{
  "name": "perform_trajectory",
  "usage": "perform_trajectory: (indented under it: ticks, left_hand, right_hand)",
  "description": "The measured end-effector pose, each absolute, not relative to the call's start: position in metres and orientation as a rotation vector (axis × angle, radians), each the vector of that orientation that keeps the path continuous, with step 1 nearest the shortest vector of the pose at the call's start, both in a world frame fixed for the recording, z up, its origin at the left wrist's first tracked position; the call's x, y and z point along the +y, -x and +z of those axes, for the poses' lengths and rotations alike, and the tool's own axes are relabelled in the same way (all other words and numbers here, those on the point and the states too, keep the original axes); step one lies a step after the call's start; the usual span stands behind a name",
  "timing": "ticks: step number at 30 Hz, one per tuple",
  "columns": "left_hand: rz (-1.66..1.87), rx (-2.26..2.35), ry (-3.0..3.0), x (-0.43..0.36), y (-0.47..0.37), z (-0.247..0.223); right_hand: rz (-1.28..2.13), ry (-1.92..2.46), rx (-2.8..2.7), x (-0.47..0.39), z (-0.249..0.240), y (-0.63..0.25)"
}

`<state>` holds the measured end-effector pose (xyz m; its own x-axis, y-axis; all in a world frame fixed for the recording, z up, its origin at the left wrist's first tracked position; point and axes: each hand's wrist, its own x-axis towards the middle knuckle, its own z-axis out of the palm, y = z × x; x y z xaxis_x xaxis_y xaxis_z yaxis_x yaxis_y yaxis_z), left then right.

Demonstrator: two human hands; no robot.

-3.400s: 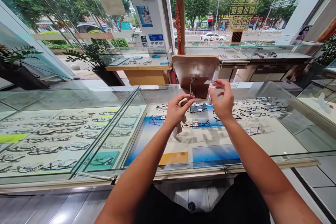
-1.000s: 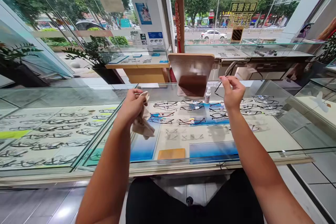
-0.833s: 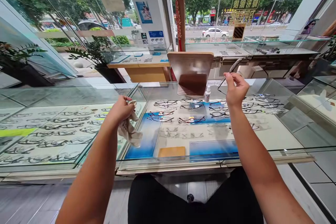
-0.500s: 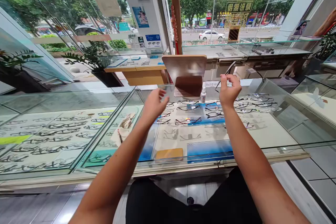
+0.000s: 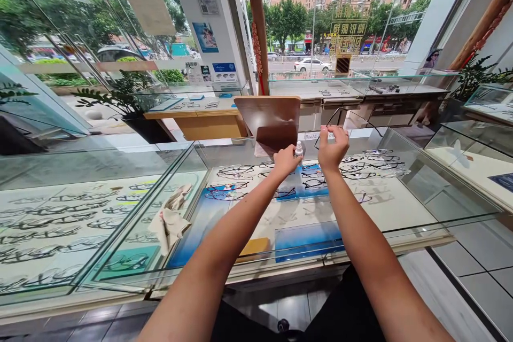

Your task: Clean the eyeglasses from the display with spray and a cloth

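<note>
My right hand (image 5: 333, 148) is raised above the glass counter, its fingers pinched on a pair of dark-framed eyeglasses (image 5: 340, 110). Part of the frame is hidden behind the hand. My left hand (image 5: 286, 161) reaches across the counter top to a small white spray bottle (image 5: 298, 148), with fingers and thumb closed around its body. The bottle stands upright in front of a brown-backed tabletop mirror (image 5: 266, 112). A crumpled beige cloth (image 5: 171, 219) lies on the glass to the left of my arms.
Beneath the glass of the showcase (image 5: 404, 227), several eyeglass frames (image 5: 235, 172) sit in rows. A tan, flat case-like object (image 5: 254, 248) and a blue panel (image 5: 306, 240) show near the front edge. Potted plants (image 5: 132, 99) and further display counters (image 5: 192, 114) stand by the windows.
My left hand has moved right and forward from over the counter to the spray bottle and closed on it. My right hand still holds the eyeglasses up. The view has shifted slightly.
</note>
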<state>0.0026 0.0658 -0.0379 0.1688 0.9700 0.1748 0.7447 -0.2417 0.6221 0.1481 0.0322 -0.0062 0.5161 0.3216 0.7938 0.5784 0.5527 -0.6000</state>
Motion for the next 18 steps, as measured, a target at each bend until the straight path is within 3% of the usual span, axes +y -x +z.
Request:
perform_trajectory:
  ticks: [5, 8, 14, 18]
  left_hand:
    - [1.059, 1.39, -2.051, 0.04, 0.023, -0.013]
    - [1.284, 0.972, -1.777, 0.025, 0.054, 0.0]
    - [1.22, 0.771, -1.341, 0.003, 0.117, 0.002]
    - [1.097, 0.662, -1.197, -0.008, 0.132, 0.002]
  right_hand:
    - [-0.196, 0.982, -1.029, 0.027, -0.002, -0.145]
    - [-0.167, 0.958, -1.042, 0.021, 0.001, -0.14]
    - [-0.019, 0.802, -1.279, -0.007, -0.001, -0.105]
    - [0.327, 0.737, -1.515, -0.023, -0.011, -0.079]
